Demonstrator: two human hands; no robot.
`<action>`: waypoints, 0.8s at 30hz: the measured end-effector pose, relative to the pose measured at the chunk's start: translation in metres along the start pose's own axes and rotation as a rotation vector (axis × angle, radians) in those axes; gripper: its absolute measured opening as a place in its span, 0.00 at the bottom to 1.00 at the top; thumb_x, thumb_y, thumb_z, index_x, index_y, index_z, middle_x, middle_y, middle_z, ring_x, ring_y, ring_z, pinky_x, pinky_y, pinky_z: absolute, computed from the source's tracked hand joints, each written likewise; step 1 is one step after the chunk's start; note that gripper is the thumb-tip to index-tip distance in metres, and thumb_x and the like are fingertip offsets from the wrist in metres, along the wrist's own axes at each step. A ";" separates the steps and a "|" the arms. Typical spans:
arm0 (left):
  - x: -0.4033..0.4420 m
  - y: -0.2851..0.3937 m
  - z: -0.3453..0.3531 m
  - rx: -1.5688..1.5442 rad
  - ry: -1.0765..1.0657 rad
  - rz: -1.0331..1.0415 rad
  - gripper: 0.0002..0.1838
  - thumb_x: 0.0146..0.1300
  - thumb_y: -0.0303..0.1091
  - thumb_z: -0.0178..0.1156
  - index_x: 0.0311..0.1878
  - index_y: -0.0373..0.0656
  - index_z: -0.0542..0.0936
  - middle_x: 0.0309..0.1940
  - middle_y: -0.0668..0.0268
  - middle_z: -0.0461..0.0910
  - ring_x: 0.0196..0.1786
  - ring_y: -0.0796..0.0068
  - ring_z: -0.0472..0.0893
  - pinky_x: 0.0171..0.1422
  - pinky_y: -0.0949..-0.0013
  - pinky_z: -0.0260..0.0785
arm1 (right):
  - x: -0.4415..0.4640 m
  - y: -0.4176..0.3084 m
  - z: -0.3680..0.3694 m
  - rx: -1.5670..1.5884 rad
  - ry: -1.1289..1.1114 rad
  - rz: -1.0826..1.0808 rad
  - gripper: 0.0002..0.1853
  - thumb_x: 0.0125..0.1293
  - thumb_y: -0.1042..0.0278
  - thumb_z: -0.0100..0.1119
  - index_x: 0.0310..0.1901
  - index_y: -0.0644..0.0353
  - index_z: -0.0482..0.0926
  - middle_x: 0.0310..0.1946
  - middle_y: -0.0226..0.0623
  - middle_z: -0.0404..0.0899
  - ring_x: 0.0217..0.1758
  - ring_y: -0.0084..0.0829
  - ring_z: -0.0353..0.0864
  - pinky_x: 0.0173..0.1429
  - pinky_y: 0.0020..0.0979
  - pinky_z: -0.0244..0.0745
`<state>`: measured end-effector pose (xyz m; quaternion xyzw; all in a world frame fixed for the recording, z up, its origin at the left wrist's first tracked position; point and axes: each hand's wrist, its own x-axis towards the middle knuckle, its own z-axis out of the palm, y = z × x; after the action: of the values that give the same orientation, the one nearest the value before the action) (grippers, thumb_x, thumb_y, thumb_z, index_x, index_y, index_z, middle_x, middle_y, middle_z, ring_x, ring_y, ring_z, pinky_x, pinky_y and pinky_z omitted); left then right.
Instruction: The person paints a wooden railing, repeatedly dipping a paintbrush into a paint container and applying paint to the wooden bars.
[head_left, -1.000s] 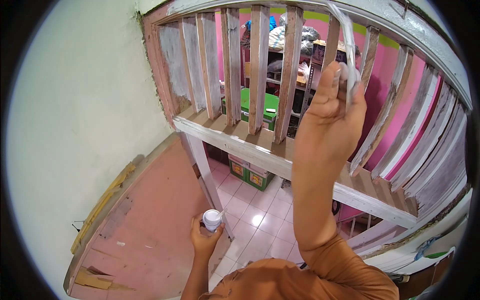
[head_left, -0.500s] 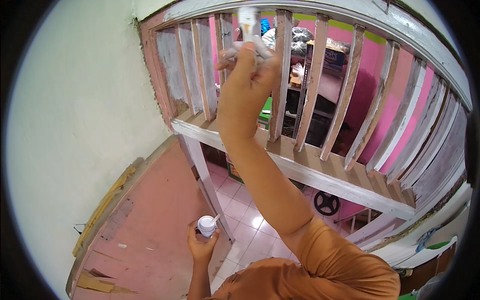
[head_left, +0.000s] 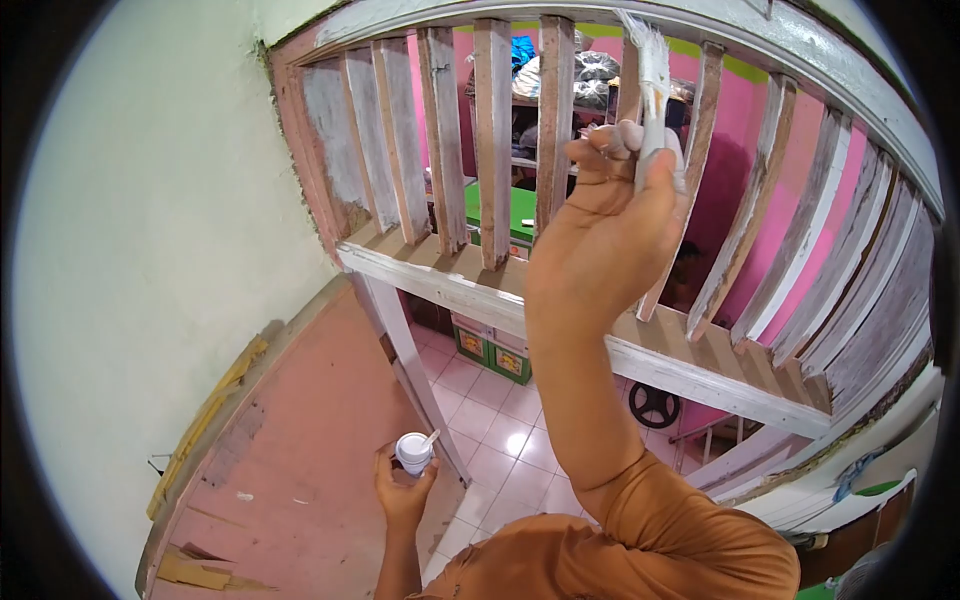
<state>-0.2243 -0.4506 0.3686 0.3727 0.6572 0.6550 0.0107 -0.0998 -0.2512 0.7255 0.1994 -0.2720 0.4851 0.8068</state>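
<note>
Pink walls [head_left: 735, 165] are showing behind whitish wooden bars [head_left: 493, 140]. The right grip [head_left: 618, 225] is holding a white paintbrush [head_left: 653, 85] pointing up; lower, the left grip [head_left: 402, 496] is holding a round white cup [head_left: 411, 455].

The brush [head_left: 652, 78] has coarse, fibrous bristles clotted with white paint; the cup [head_left: 413, 455] looks like smooth white plastic; the slats [head_left: 493, 140] are rough wood, part bare, part streaked with patchy white; the rail [head_left: 850, 105] has a glossy painted finish; the floor [head_left: 522, 405] is shiny smooth tile; the wall [head_left: 150, 200] is matt; the panel [head_left: 310, 430] is matt and scuffed; the shirt [head_left: 660, 535] is soft matt cloth.
</note>
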 end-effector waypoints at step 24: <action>-0.003 0.013 0.003 0.094 -0.072 0.017 0.27 0.57 0.28 0.79 0.58 0.39 0.79 0.52 0.64 0.80 0.54 0.70 0.81 0.61 0.64 0.74 | 0.018 -0.008 -0.001 -0.023 0.031 -0.165 0.14 0.84 0.65 0.50 0.51 0.69 0.78 0.41 0.44 0.85 0.39 0.32 0.88 0.44 0.33 0.89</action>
<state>-0.2143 -0.4509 0.3782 0.4017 0.6833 0.6096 0.0113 -0.0859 -0.2419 0.7354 0.2042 -0.2478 0.4169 0.8504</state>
